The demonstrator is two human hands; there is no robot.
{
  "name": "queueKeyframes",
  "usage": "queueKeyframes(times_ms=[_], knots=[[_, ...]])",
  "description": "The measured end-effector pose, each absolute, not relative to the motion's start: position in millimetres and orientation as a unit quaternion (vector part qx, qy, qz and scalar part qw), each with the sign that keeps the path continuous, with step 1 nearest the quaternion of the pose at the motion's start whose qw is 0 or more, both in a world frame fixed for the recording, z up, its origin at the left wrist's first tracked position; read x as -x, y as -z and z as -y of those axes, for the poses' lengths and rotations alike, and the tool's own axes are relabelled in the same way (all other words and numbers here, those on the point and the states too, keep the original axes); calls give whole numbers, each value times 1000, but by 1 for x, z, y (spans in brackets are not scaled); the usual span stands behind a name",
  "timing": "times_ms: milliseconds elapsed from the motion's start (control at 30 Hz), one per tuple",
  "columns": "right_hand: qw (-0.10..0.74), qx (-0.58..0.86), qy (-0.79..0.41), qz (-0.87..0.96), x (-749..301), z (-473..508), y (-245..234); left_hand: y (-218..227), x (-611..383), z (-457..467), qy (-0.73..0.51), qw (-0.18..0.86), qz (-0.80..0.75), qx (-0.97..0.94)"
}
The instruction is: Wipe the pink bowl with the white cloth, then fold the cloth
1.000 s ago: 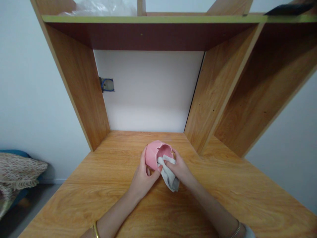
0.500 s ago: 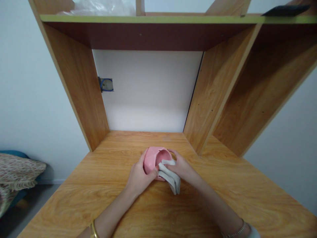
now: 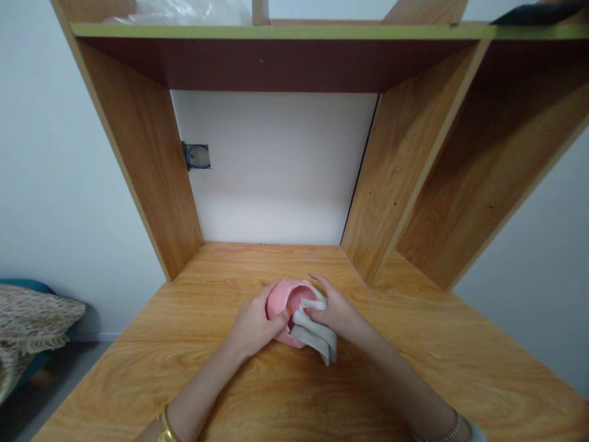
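Observation:
A glossy pink hollow container (image 3: 278, 299) is tipped on its side over the desk, its round opening turned toward me and to the right. My left hand (image 3: 259, 320) grips it from the left, with the thumb at the rim of the opening. A folded pale grey cloth (image 3: 317, 331) hangs from my right hand (image 3: 335, 310). The thumb and fingers of that hand pinch the cloth at the right side of the opening, and the index finger sticks up past the rim. Part of the cloth lies inside the opening. What kind of container it is, I cannot tell.
The wooden desk top (image 3: 184, 331) spreads around both hands. Upright wooden panels stand left and right, under a shelf (image 3: 276, 61) with a clear plastic bag (image 3: 193, 12) on it. An open socket box (image 3: 199, 156) sits in the back wall. A fringed woven blanket (image 3: 37, 313) lies at far left.
The pink container has turned and dropped slightly toward me. My right index finger has lifted off its rim, and the cloth has shifted a little lower.

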State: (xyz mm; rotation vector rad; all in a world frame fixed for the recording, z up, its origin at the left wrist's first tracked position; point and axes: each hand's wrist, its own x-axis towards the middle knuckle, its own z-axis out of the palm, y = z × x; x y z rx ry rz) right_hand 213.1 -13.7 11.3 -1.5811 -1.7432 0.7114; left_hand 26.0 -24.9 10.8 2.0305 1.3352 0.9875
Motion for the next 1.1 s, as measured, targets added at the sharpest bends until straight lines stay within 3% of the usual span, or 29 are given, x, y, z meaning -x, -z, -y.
queueKeyframes(times_ms=[367, 700, 933, 1100], knots=[[446, 564, -305, 625, -212, 10, 2, 0, -31, 24, -419, 293, -495, -702], [550, 543, -333, 540, -202, 10, 7, 10, -50, 32, -484, 406, -400, -663], [516, 543, -393, 533, -197, 9, 5, 5, -49, 35, -489, 389, -445, -641], [491, 565, -351, 562, -201, 7, 7, 1, -46, 33, -495, 343, -450, -659]])
